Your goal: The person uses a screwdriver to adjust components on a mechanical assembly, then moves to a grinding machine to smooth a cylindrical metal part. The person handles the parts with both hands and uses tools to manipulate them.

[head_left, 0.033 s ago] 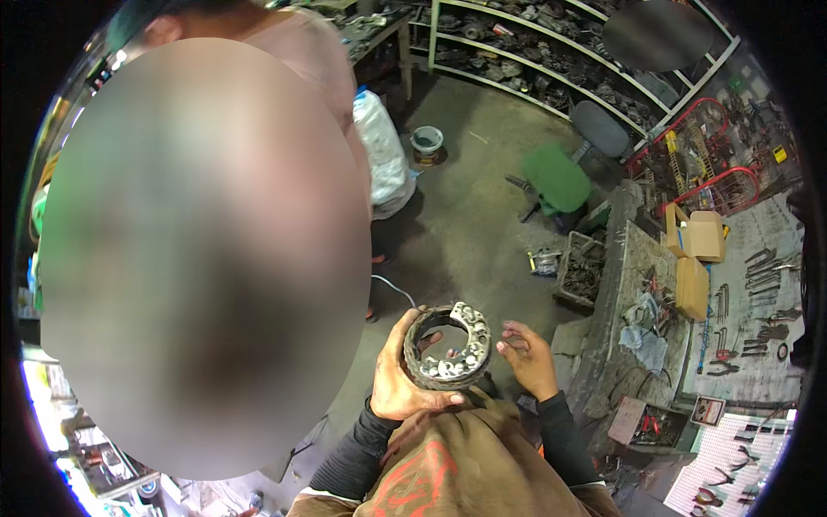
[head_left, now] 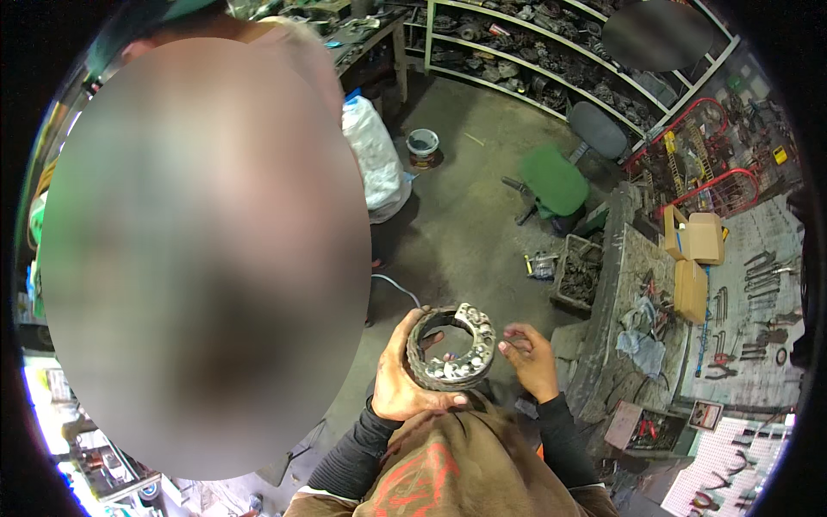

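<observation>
My left hand (head_left: 398, 379) is closed around the left and lower side of a ring-shaped metal part (head_left: 415, 366), with its thumb along the near edge and fingertips showing through the hole. The part has a dark, ridged outer rim. On its face lies a pale C-shaped piece (head_left: 482, 332) with several round silvery studs. Just right of the ring, and apart from it, hovers my right hand (head_left: 534, 362). Its fingers are loosely bent and spread a little, and I see nothing in them. Brown cloth (head_left: 457, 457) covers my front below the ring.
Another person (head_left: 306, 43), largely blurred out, stands close at the left. To the right runs a workbench (head_left: 594, 370) with cardboard boxes (head_left: 689, 289) and hand tools (head_left: 762, 276). Farther off are a green chair (head_left: 553, 179), a bucket (head_left: 423, 145), a white sack (head_left: 375, 159) and loaded shelves (head_left: 517, 47).
The ring has shifted slightly to the right in the picture, still in my left hand. My right hand stays almost in place. The other person's head has moved left.
</observation>
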{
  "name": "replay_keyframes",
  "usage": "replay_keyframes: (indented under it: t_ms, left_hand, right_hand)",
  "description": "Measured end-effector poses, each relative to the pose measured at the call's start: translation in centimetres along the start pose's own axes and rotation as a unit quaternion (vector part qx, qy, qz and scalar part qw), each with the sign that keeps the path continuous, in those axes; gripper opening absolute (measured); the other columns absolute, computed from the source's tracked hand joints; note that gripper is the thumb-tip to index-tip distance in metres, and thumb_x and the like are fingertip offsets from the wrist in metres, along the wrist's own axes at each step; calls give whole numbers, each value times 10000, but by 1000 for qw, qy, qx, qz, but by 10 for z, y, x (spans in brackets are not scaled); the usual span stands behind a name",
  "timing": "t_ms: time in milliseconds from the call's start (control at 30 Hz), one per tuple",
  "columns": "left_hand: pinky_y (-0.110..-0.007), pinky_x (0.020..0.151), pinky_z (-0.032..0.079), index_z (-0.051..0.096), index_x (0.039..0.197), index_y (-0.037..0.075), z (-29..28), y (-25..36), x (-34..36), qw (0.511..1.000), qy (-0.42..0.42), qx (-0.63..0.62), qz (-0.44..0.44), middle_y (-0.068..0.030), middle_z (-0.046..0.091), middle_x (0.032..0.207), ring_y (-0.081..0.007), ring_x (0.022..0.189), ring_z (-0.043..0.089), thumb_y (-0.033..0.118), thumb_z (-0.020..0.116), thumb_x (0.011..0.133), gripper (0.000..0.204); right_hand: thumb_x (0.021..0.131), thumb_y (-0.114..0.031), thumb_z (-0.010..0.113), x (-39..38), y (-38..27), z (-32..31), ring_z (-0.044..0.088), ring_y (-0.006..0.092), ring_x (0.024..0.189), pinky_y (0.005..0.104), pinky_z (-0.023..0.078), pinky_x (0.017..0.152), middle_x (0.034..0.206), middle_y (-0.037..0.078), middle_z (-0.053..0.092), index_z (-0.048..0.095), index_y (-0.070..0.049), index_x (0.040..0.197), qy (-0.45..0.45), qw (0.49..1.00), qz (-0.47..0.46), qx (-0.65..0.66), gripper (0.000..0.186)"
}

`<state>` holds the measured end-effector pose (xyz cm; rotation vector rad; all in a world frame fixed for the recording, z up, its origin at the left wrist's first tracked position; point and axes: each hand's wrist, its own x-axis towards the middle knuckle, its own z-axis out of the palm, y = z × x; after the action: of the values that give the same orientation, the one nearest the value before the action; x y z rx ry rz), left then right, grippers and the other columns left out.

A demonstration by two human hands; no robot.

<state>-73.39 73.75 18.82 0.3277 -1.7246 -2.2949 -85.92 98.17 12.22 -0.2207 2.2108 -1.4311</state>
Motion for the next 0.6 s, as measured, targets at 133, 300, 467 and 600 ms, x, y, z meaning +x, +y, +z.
replay_keyframes:
  t_ms: [133, 300, 467, 600]
  left_hand:
    - [-407, 1121, 463, 392, 1500, -81, 46, 11, 119, 988, -48, 145, 7, -206, 603, 1382, -289, 1315, 583, 308, 1057, 477, 1280]
    - [-418, 1151, 436, 377, 1504, -96, 59, -12, 269, 968, -60, 234, 67, -207, 575, 1416, -284, 1323, 567, 325, 1066, 453, 1325]
    - [-418, 1118, 466, 452, 1472, -68, 67, 3, 410, 964, -20, 254, 70, -223, 583, 1396, -326, 1291, 593, 338, 1039, 443, 1252]
    - [-420, 1134, 454, 452, 1471, -58, 59, 11, 505, 982, 11, 182, 44, -233, 577, 1417, -340, 1325, 582, 341, 1025, 458, 1230]
  right_hand:
    - [929, -10, 748, 93, -27, -63, 659, 121, 882, 253, 537, 760, 1073, 58, 710, 704, 5, 1174, 33, 997, -44, 60, 249]
    - [1003, -105, 695, 236, -101, -104, 677, 141, 940, 274, 558, 789, 1116, 103, 719, 724, 21, 1184, 29, 990, -31, 136, 223]
    - [1038, -281, 658, 362, -171, -145, 696, 188, 960, 337, 574, 789, 1145, 120, 717, 663, 24, 1270, 16, 980, -51, 194, 383]
    - [1044, -314, 642, 465, -207, -159, 700, 179, 930, 336, 579, 743, 1129, 109, 721, 660, 19, 1278, -69, 967, -24, 242, 407]
